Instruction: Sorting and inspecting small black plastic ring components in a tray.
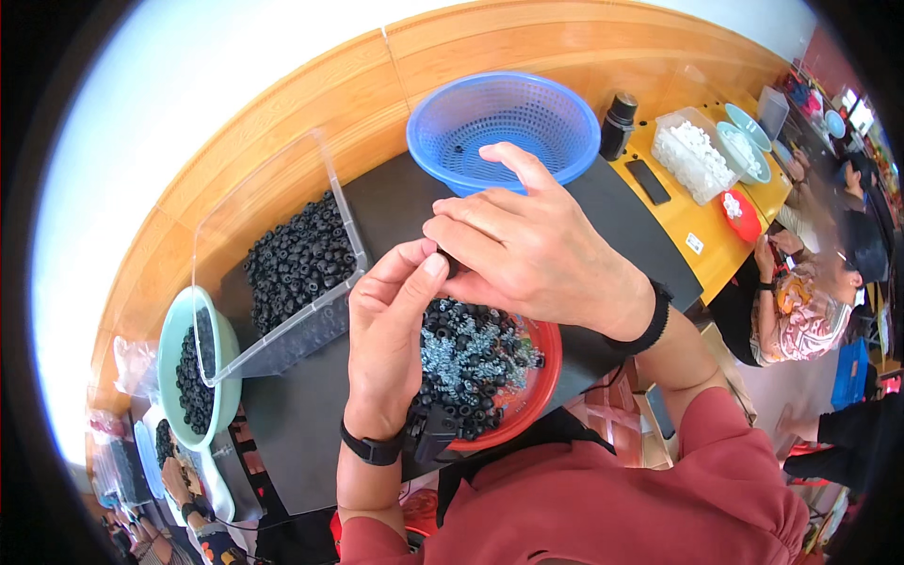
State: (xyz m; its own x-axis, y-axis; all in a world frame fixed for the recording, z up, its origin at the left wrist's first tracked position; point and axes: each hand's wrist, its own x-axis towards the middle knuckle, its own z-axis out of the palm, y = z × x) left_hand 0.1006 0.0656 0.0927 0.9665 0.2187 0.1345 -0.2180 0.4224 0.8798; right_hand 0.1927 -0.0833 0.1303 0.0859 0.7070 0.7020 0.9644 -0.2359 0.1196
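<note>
Above a red bowl [549,372], my two hands meet at a small dark piece [452,267], mostly hidden by the fingers. Thumb and fingertips of my left hand [388,325] pinch it from the left. My right hand [546,250] comes over it from the right, with its index finger raised and its other fingers bent at the piece. Below them, the bowl holds small black ring-shaped parts [468,414] and many tiny pale-blue pieces [471,358]. Exactly how the right fingertips grip is hidden.
A blue colander [438,118] stands behind my hands. Left are a clear bin [294,326] and a green basin [229,348], both holding black parts. Right, a yellow table carries a black bottle [619,127], a phone [648,181] and a tub of white parts [697,155]. People work on both sides.
</note>
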